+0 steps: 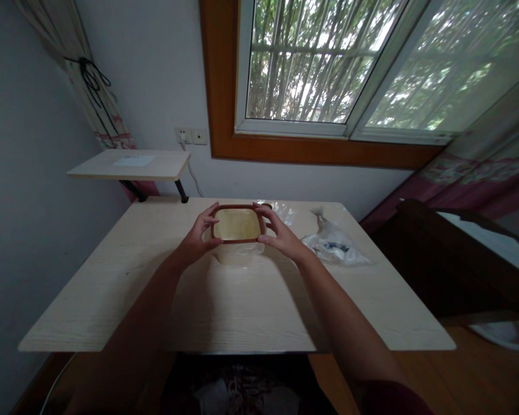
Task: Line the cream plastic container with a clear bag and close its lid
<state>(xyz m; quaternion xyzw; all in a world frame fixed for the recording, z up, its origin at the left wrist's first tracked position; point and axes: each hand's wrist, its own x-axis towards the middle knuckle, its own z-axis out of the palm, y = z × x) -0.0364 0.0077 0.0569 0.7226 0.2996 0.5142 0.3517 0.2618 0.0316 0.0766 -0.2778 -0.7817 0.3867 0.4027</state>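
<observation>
Between my two hands, above the table, is a small rounded rectangular piece with a brown rim and a pale yellow middle (237, 224); it looks like a tray or a lid, but I cannot tell which. My left hand (198, 235) grips its left end, fingers on the upper edge and thumb at the lower corner. At the opposite end my right hand (282, 231) pinches the rim in the same way. Just under it on the tabletop is a clear plastic item (236, 256), partly hidden, whose kind I cannot make out.
On the right of the pale wooden table (251, 305) lies a clear plastic bag (335, 245) with something white and dark inside. More clear plastic (283, 212) is behind my right hand. A raised shelf (132, 164) with a paper sheet (135, 161) stands at the back left.
</observation>
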